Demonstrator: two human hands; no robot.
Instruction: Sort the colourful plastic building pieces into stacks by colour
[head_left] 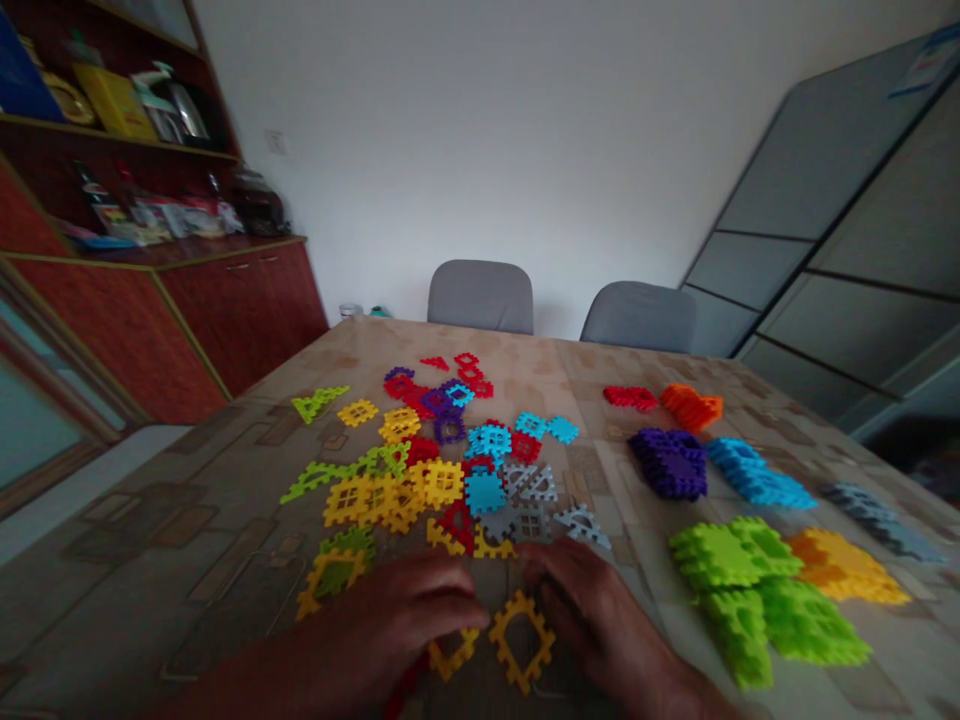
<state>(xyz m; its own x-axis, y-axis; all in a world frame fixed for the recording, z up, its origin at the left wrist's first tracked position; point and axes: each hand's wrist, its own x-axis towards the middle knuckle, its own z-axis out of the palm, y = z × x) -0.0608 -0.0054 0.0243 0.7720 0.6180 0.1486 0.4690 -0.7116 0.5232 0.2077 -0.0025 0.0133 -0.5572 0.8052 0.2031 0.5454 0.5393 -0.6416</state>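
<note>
Plain white-walled room. Along the left, a reddish wooden cabinet (247,310) with shelves of bottles, boxes and packets; beyond the table, two grey upholstered chairs (480,296); at right, a tall grey panelled cupboard (825,200). Across the foreground, a table under a smooth beige cover (187,530) with a mottled print of brown rectangles.

On the cover, flat plastic building pieces with notched, toothed edges: square plates, triangles, hollow frames. Mid-table, a loose jumble (442,470) of yellow, lime, red, purple, blue and grey pieces, some overlapping. Further right, compact stacks sorted by colour: a red stack (630,398), an orange stack (691,407), a purple stack (670,464), a blue stack (757,475), a grey stack (877,520), a lime stack (757,590) and a yellow stack (844,567).

Near the table's front, a left hand (390,620) and a right hand (600,620), both low with knuckles up, fingers curved downward, fingertips close together but apart. Partly under the left fingers, a yellow frame piece (454,652); just beside the right fingers, a yellow diamond frame (521,640), lying flat. Whether either hand grips anything: impossible to tell, the fingers hiding what lies beneath.
</note>
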